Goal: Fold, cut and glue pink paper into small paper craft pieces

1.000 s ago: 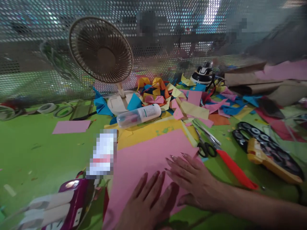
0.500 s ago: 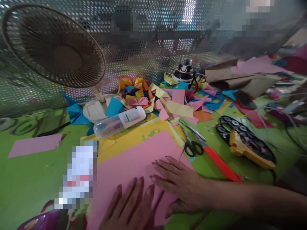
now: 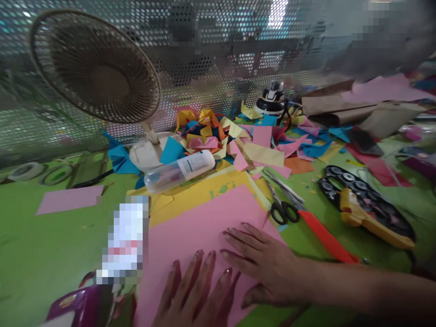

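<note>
A large pink paper sheet [image 3: 197, 231] lies on the green table, partly over yellow sheets [image 3: 204, 193]. My left hand [image 3: 195, 295] rests flat on its near part, fingers stretched out and spread. My right hand [image 3: 264, 263] lies flat on the sheet's right side, fingers extended toward the left, thumb tucked at the sheet's lower edge. Both palms press on the paper and hold nothing. Just beyond my right fingertips lie black-handled scissors [image 3: 284, 206].
A small fan [image 3: 98, 72] stands at the back left. A clear bottle [image 3: 180, 169] lies on its side. A heap of coloured paper scraps [image 3: 238, 141], a red-handled tool [image 3: 323, 236], a yellow glue gun [image 3: 371, 222] on a black tray, tape rolls [image 3: 25, 171], a purple object [image 3: 78, 309].
The view swung, first to the right and then slightly back. Both hands stay flat on the pink sheet; my left hand has slid a little nearer to me.
</note>
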Demonstrator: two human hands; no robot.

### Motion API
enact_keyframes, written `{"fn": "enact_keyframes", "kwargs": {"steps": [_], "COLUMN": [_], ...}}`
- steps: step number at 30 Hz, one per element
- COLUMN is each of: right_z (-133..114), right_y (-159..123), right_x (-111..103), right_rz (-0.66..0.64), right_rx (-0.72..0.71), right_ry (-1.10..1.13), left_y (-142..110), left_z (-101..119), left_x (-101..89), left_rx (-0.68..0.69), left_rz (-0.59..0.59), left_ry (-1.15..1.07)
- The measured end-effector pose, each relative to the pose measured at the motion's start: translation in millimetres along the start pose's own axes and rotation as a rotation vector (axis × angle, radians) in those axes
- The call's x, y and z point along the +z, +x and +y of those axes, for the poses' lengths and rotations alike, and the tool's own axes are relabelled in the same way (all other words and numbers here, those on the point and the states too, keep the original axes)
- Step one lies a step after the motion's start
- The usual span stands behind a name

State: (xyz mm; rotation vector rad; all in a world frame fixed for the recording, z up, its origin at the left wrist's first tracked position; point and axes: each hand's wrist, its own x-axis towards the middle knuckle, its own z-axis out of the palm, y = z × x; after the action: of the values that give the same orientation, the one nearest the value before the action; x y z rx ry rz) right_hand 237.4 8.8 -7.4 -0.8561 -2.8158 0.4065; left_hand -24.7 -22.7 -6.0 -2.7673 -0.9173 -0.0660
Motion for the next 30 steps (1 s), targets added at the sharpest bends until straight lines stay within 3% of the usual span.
{"fn": "enact_keyframes", "kwargs": {"steps": [5, 14, 30], "right_z": [-1, -4, -3], "right_y": [0, -1, 1], "right_x": [5, 11, 5], "right_rz": [-0.013, 0.082, 0.006], "right_rx": [-0.007, -0.010, 0.011], "right_ry": [-0.038, -0.125, -0.079], "left_y": [-1, 3, -3], "left_z": [3, 3, 4], "left_x": [-5.8, -14.3, 2.1], "left_rx": [-0.006, -0.003, -0.018], "left_rz": [-0.024, -0.086, -0.019], "left_ry": [-0.011, -0.025, 0.027]}}
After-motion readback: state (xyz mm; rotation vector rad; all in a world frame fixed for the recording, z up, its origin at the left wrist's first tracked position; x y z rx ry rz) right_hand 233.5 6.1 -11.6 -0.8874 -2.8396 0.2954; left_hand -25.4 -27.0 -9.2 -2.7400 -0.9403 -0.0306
